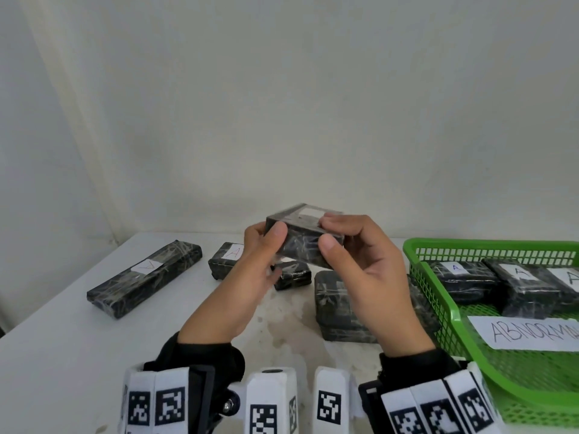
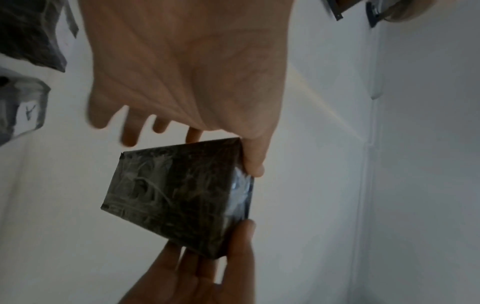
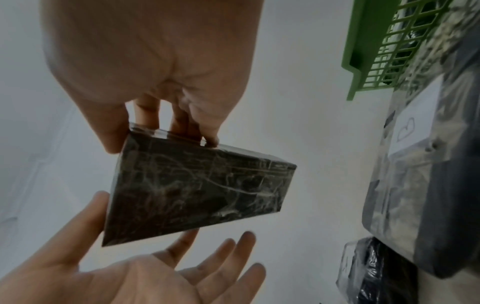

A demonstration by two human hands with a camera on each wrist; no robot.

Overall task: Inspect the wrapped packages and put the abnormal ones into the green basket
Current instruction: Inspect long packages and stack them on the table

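Note:
A dark wrapped package (image 1: 302,245) with a white label on top is held up above the table. My right hand (image 1: 327,234) pinches its right end, thumb on the near face and fingers over the top. My left hand (image 1: 274,252) has its thumb on the left near corner and its index finger behind the package (image 3: 192,191); the other fingers are spread free and blurred. The green basket (image 1: 438,311) stands at the right with three labelled packages (image 1: 463,277) and a paper sign reading ABNORMAL (image 1: 526,333) inside.
On the white table (image 1: 62,355) lie a long package (image 1: 144,274) at the left, a small one marked A (image 1: 225,258), another small one (image 1: 293,275) under the hands, and a larger one (image 1: 338,305) beside the basket. A wall rises behind the table.

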